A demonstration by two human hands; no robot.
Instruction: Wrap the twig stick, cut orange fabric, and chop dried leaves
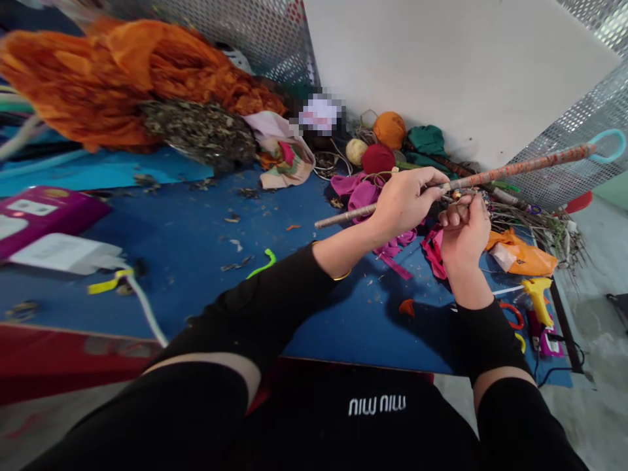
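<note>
A long wrapped stick (524,169), with orange and brown bands, slants over the table and has a light-blue loop (608,145) at its far right end. Its thinner end points left. My left hand (406,199) is closed around the middle of the stick. Just to the right and below the stick is my right hand (465,226), palm up with its fingers curled together near the wrapping. Whatever those fingers pinch is too small to make out. Purple cloth strips (360,193) lie behind and under my left hand.
The blue table (196,229) bears orange cloth (147,72), dried leaves (201,131), yarn balls (390,129) and a purple box (53,212). Twigs (540,222), an orange bag (523,255) and a yellow glue gun (538,297) lie at the right edge.
</note>
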